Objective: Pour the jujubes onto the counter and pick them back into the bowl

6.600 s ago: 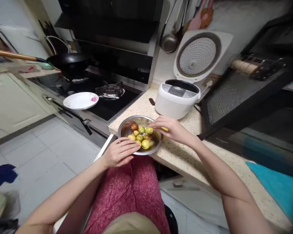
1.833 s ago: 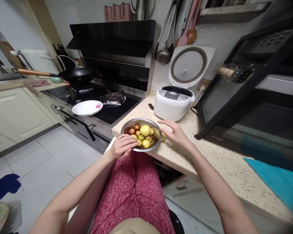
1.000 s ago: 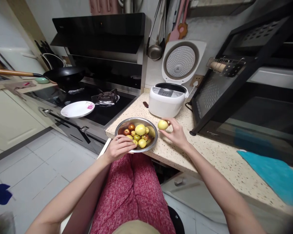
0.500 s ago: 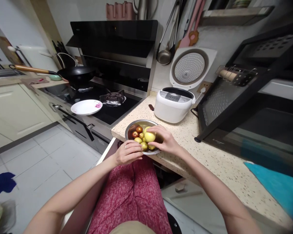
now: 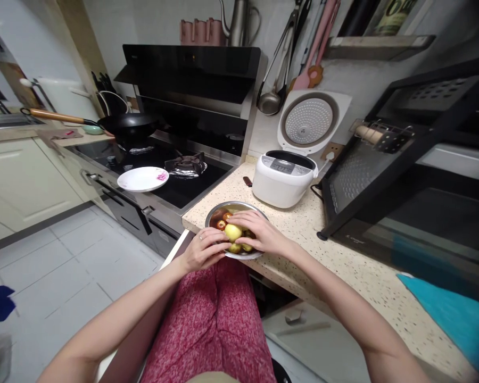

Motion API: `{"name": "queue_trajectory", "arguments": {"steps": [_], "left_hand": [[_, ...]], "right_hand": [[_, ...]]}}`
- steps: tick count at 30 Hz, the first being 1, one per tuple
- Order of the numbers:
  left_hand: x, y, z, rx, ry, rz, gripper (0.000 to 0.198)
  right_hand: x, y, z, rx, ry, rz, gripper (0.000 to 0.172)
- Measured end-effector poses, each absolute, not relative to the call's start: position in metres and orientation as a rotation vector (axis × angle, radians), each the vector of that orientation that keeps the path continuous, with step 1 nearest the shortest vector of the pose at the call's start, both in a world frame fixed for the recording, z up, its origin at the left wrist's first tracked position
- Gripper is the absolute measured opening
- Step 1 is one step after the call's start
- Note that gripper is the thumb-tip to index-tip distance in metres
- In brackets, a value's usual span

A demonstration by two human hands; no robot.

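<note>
A steel bowl (image 5: pixel 239 256) stands at the counter's front edge. It holds several small yellow-green round pieces (image 5: pixel 235 248) and reddish-brown ones (image 5: pixel 221 224), which look like small potatoes or fruit. Above them is a larger, smooth, pale yellow round piece (image 5: pixel 233 232), potato-like, its exact kind unclear. My right hand (image 5: pixel 259 232) grips it from the right, fingers over its top and thumb below. From the left, my left hand (image 5: pixel 203 248) curls over the bowl's near rim, its fingertips against the same piece. Part of the bowl's contents is hidden under both hands.
A white rice cooker (image 5: pixel 283 178) with its lid raised stands behind the bowl. Left are a flowered white plate (image 5: pixel 139 180) on the stove edge and a black wok (image 5: pixel 130 125). A black oven (image 5: pixel 383 213) and a blue cloth (image 5: pixel 447 314) occupy the right side.
My right hand has shifted left across the bowl with the pale yellow piece, bringing it against my left fingertips. The camera view has tilted up slightly.
</note>
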State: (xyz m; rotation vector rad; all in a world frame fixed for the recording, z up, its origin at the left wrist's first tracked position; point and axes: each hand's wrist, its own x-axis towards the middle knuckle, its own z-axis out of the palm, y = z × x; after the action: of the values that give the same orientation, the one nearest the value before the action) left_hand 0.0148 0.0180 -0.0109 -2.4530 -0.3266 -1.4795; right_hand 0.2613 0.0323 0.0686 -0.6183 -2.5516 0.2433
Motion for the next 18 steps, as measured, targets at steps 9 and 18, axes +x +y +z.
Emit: {"name": "queue_trajectory", "arguments": {"steps": [9, 18], "left_hand": [[0.014, 0.014, -0.007, -2.482, -0.327, -1.513, 0.028], [0.013, 0.009, 0.006, -2.493, -0.529, -1.660, 0.036]], "right_hand": [[0.320, 0.037, 0.042, -1.042, -2.014, 0.114, 0.025], [0.310, 0.040, 0.025, -1.327, -1.832, 0.440, 0.043]]}}
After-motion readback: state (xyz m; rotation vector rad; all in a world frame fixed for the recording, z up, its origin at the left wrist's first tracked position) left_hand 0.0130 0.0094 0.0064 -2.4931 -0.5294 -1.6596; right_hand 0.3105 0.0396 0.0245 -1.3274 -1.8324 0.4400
